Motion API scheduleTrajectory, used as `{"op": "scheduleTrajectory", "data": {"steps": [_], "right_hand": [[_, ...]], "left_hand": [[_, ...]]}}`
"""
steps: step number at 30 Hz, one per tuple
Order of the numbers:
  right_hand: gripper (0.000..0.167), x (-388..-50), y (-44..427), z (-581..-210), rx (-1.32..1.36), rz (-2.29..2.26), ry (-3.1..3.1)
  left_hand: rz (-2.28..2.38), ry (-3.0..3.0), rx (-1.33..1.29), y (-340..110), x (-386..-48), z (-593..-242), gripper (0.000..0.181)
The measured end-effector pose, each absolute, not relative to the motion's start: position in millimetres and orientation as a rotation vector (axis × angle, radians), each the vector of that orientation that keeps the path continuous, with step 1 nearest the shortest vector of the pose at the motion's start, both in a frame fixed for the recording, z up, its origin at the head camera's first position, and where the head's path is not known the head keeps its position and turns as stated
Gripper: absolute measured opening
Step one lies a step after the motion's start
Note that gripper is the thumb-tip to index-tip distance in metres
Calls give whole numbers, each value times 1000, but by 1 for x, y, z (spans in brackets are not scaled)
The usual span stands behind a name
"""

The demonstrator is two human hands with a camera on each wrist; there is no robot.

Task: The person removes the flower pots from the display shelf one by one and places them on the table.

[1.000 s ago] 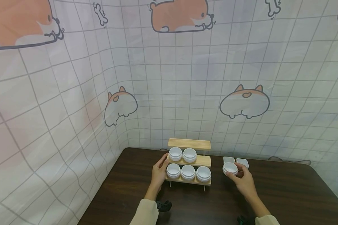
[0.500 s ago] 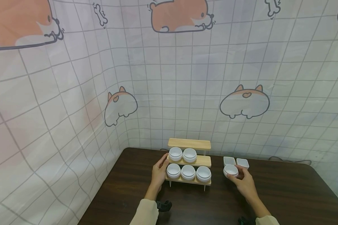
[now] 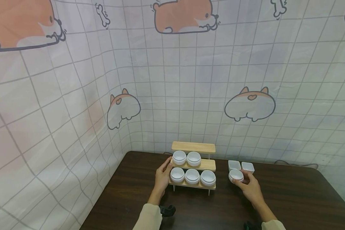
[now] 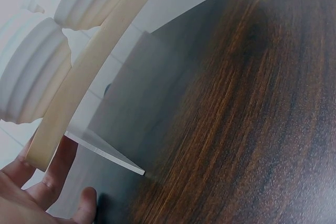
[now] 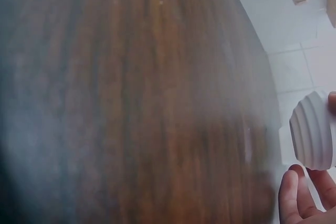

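A tiered wooden stand carries white round bowls: two on the middle shelf and three on the lower one. My left hand is at the stand's left side, its fingers against the shelf end in the left wrist view. Over to the right, my right hand pinches a white round bowl between thumb and fingers; the right wrist view shows this ribbed bowl at the fingers. Whether the bowl touches the table, I cannot tell.
Two white square dishes, one left and one right, stand just behind the held bowl. The stand's top shelf bears nothing. A patterned cloth hangs behind the dark wooden table, with a thin cable at its back edge.
The bowl in my right hand has moved slightly down and to the right in the head view, showing more of the square dishes. My left hand stays at the stand.
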State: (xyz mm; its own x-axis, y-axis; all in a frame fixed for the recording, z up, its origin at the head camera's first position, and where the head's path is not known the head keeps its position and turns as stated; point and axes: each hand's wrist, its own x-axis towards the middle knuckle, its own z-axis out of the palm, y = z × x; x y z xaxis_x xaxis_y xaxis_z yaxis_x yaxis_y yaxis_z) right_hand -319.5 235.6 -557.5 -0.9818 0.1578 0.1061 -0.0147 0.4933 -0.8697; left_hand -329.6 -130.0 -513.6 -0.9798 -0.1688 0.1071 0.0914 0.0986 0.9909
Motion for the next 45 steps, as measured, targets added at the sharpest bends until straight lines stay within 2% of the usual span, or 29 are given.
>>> {"op": "scheduleTrajectory", "data": {"steps": [12, 45], "right_hand": [[59, -322, 240, -563, -125, 1474, -2568], [65, -328, 246, -567, -90, 1458, -2654]], "left_hand": [[-1989, -2163, 59, -129, -324, -509, 40], [-1980, -2182, 58, -129, -323, -505, 41]]}}
